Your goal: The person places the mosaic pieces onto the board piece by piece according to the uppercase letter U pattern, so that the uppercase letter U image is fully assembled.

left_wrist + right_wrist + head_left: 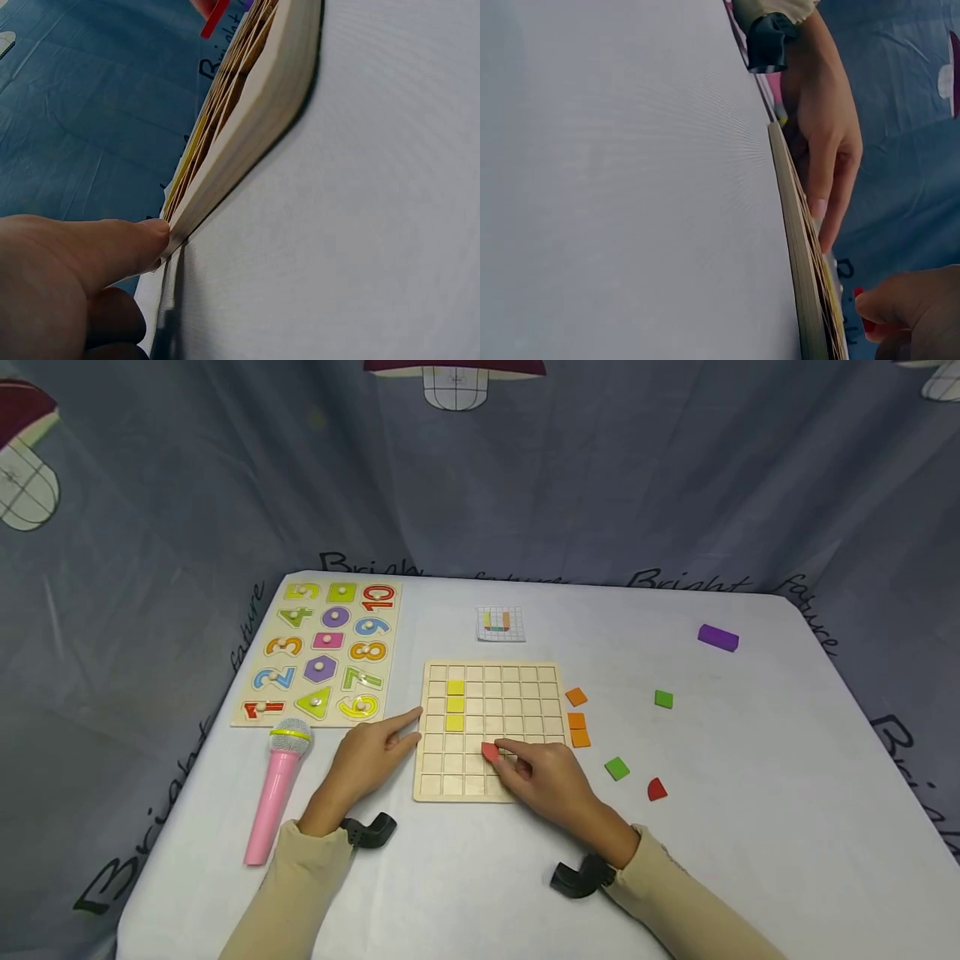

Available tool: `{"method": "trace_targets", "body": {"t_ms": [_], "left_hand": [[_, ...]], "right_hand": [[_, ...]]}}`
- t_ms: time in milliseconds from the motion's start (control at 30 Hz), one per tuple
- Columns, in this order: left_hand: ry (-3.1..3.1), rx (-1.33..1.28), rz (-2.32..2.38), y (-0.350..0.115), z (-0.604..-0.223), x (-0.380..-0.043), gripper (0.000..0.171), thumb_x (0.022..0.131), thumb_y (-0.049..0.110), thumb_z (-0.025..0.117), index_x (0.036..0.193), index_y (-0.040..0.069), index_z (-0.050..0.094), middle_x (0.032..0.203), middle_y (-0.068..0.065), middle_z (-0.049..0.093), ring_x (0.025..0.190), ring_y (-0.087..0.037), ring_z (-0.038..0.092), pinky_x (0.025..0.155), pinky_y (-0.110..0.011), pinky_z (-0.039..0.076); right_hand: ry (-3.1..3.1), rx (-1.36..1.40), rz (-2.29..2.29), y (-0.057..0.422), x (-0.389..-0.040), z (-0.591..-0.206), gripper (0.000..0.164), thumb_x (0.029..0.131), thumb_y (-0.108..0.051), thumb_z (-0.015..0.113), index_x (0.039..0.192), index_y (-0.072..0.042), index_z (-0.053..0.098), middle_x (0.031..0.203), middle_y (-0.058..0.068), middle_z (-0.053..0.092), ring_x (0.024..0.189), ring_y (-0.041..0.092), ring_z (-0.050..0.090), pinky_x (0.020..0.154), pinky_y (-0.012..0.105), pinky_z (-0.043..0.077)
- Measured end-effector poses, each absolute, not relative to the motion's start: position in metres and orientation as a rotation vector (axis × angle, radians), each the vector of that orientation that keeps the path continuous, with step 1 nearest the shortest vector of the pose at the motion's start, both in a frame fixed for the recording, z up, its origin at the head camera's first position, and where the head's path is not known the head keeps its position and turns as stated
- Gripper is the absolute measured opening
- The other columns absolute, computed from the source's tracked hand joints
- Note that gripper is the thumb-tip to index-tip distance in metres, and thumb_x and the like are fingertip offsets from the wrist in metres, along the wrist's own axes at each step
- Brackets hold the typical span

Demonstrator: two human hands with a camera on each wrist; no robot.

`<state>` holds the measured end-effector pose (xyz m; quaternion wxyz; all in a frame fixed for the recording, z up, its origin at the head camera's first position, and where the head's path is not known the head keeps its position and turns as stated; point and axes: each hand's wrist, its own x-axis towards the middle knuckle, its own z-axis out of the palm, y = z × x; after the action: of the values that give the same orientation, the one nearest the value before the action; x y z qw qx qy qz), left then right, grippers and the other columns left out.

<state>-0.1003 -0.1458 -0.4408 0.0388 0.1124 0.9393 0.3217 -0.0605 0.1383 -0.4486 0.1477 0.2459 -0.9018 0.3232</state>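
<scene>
A wooden grid board (450, 785) lies on the white table with several yellow square tiles (455, 703) set in one column near its left side. My left hand (367, 758) touches the board's left edge with thumb and index fingertip. Over the lower middle of the board, my right hand (546, 777) pinches a red tile (490, 752) with a rounded side between thumb and index finger. In the right wrist view that red tile (864, 311) shows edge-on, held above the board. Whether it touches the grid I cannot tell.
Orange tiles (577, 721), green tiles (617, 768) and another red tile (657, 789) lie right of the board. A purple block (718, 637) sits farther back. Behind the board is a pattern card (501, 624). A number puzzle (390, 677) and a pink microphone (272, 802) lie left.
</scene>
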Motion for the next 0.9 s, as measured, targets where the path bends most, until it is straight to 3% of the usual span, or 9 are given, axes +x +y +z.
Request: {"method": "trace_targets", "body": {"t_ms": [900], "left_hand": [[2.884, 0.351, 0.965, -0.147, -0.44, -0.1, 0.045, 0.099, 0.032, 0.069, 0.143, 0.024, 0.063, 0.059, 0.003, 0.044, 0.053, -0.012, 0.039, 0.053, -0.03, 0.032]], "right_hand": [[-2.702, 0.727, 0.861, 0.096, -0.086, -0.453, 0.025, 0.092, -0.018, 0.075, 0.114, -0.009, 0.079, 0.05, -0.016, 0.037, 0.045, -0.003, 0.03, 0.045, 0.02, 0.022]]}}
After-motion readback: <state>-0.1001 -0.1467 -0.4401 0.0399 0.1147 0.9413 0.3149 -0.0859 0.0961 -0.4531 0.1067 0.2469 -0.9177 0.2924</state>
